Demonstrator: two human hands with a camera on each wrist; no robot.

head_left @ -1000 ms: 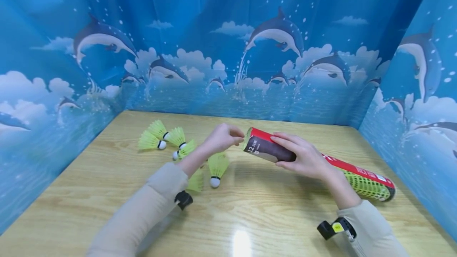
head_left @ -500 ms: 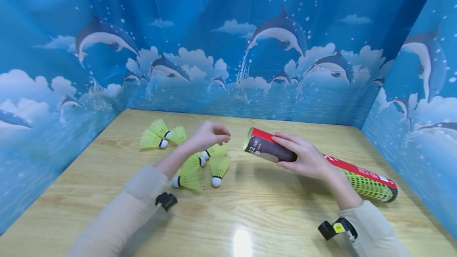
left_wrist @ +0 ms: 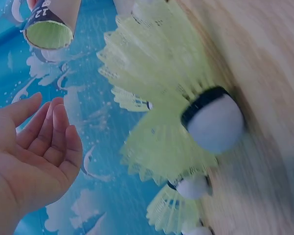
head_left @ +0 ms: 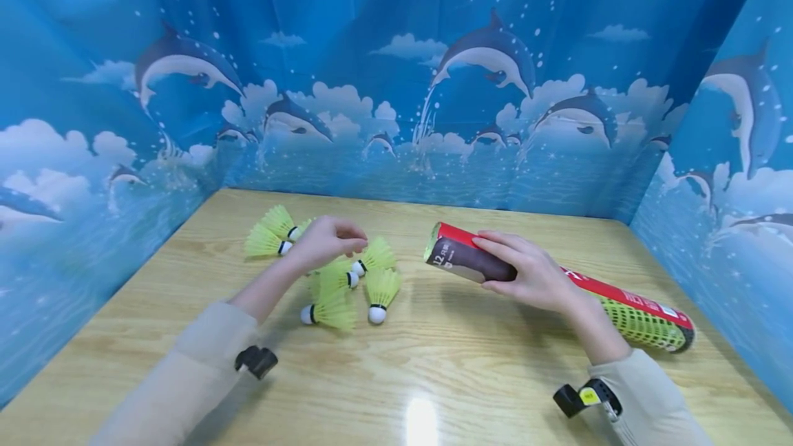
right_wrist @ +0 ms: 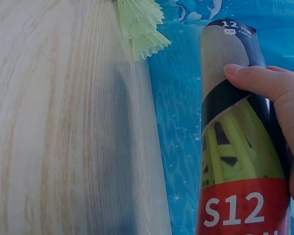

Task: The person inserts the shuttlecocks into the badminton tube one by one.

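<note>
Shuttlecocks point(head_left: 383, 286) left of tube point(head_left: 458, 253); tube's mouth turned toward them
Left hand point(head_left: 325, 243), left of the tube, has fingers loosely curled, holding nothing; shuttlecocks judged light, skirts easily bent, best taken by the base; tube judged light, stiff, smooth, best held round its body, where the right hand point(head_left: 533, 270) grips it; left-wrist view shows into its mouth; right-wrist view adds its "S12" print, unseen from the head.
</note>
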